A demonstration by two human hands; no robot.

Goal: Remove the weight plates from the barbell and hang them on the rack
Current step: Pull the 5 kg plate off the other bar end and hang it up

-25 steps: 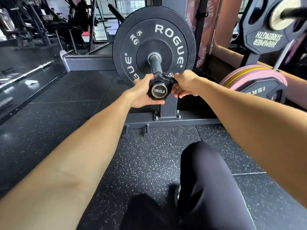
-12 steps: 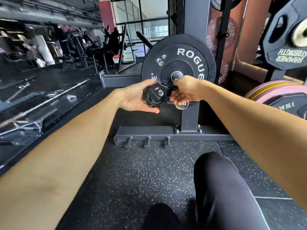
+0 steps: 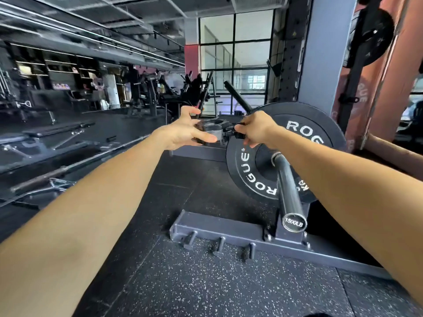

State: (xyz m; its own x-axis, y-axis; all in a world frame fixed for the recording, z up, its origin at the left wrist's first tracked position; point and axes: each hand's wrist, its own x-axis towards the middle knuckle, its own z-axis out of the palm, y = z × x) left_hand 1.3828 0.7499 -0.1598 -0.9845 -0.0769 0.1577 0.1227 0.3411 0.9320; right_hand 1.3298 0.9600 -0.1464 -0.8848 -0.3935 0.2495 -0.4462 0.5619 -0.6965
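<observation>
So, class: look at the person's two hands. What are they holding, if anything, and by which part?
Both hold the black barbell collar, off the bar. The left hand grips its ring body; the right hand pinches its clamp lever.

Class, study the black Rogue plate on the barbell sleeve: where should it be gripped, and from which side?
Probably grip the Rogue plate by its outer rim, one hand on each side, from the open end of the barbell sleeve. It stands upright and, with the collar already off, could slide straight towards you.

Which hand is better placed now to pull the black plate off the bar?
Probably the right hand: it is just over the plate and pinches only the collar's lever. The left hand, farther away, cradles the collar.
</observation>
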